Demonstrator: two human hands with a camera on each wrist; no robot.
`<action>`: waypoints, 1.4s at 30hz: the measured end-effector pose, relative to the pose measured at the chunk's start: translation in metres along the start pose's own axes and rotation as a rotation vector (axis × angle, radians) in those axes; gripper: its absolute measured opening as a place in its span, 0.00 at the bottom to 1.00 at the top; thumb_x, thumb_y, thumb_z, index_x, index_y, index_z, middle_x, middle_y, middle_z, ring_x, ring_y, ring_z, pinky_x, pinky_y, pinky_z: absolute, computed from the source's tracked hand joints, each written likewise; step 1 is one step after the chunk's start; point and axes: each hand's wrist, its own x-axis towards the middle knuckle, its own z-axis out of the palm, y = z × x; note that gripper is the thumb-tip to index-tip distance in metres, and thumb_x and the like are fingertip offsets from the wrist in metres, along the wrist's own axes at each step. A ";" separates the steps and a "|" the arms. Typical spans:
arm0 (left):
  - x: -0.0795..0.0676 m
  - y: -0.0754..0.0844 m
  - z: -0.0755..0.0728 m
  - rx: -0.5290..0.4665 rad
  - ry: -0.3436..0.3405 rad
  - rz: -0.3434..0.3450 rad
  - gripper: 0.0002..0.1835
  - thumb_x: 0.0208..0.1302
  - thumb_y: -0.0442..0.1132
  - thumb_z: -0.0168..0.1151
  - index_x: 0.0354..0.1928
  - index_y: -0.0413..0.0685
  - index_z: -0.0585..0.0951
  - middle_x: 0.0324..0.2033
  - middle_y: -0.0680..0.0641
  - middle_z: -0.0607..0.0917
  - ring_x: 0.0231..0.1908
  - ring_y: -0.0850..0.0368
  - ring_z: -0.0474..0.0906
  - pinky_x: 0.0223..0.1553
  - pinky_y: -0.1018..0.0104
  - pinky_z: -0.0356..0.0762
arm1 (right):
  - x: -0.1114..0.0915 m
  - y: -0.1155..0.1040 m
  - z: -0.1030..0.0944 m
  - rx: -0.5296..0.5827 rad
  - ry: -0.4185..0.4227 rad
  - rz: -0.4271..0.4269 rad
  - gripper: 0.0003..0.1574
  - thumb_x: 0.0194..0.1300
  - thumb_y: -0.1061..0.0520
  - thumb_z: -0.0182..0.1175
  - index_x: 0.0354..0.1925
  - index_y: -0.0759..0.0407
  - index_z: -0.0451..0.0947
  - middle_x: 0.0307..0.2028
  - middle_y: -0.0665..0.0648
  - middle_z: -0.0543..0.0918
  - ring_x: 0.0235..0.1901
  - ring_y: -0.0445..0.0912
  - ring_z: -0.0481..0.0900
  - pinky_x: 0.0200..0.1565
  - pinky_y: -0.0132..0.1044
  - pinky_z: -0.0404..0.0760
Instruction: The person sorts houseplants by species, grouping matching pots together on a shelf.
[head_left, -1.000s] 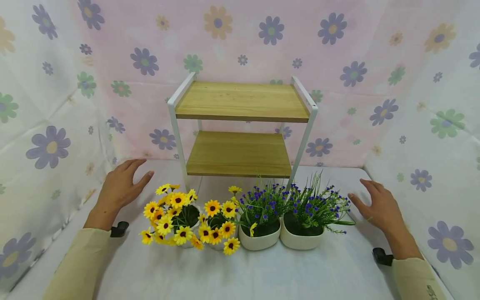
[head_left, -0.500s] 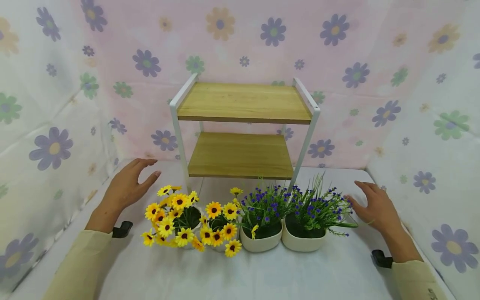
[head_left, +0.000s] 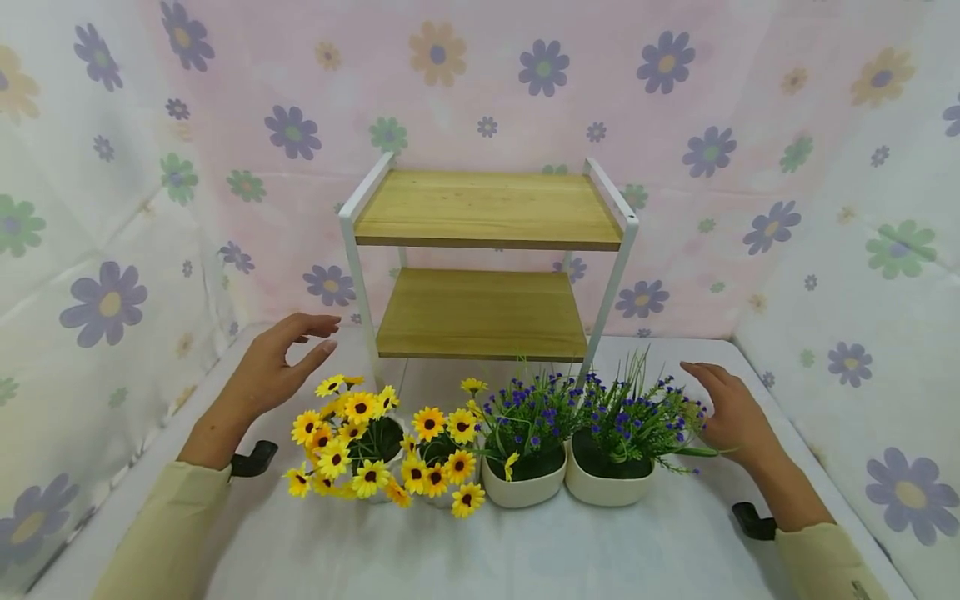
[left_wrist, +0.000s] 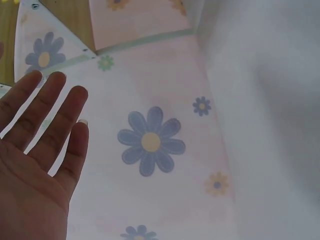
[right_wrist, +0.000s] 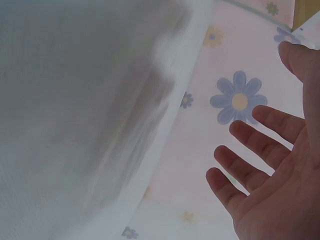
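In the head view my left hand (head_left: 273, 371) hovers left of the shelf, nearest the leftmost pot of yellow flowers (head_left: 360, 407). Its fingers are spread in the left wrist view, and the palm holds nothing. Beside that pot stands a second pot of yellow flowers (head_left: 435, 479). Two cream oval pots follow to the right, a purple-flowered plant (head_left: 523, 493) and another purple-flowered plant (head_left: 611, 492). My right hand (head_left: 738, 421) is at the rightmost plant's leaves, its thumb partly hidden; contact cannot be told. The right wrist view shows relaxed, parted fingers (right_wrist: 260, 145).
Behind the pots stands a two-tier shelf with a wooden top board (head_left: 487, 204), a lower board (head_left: 480, 312) and white side frames. Flower-print cloth (head_left: 487, 83) hangs at the back and sides. A white sheet (head_left: 510, 554) covers the tabletop.
My left hand has moved right, toward the shelf and the yellow flowers. The right hand has moved left, up to the rightmost purple plant. The pots and shelf stay in place.
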 end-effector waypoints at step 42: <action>0.017 0.045 -0.001 -0.327 -0.127 0.092 0.22 0.77 0.29 0.61 0.68 0.50 0.79 0.54 0.48 0.89 0.49 0.56 0.88 0.54 0.76 0.81 | -0.031 -0.024 -0.007 0.441 -0.362 -0.080 0.55 0.59 0.56 0.78 0.77 0.64 0.62 0.70 0.68 0.74 0.67 0.39 0.72 0.59 0.34 0.79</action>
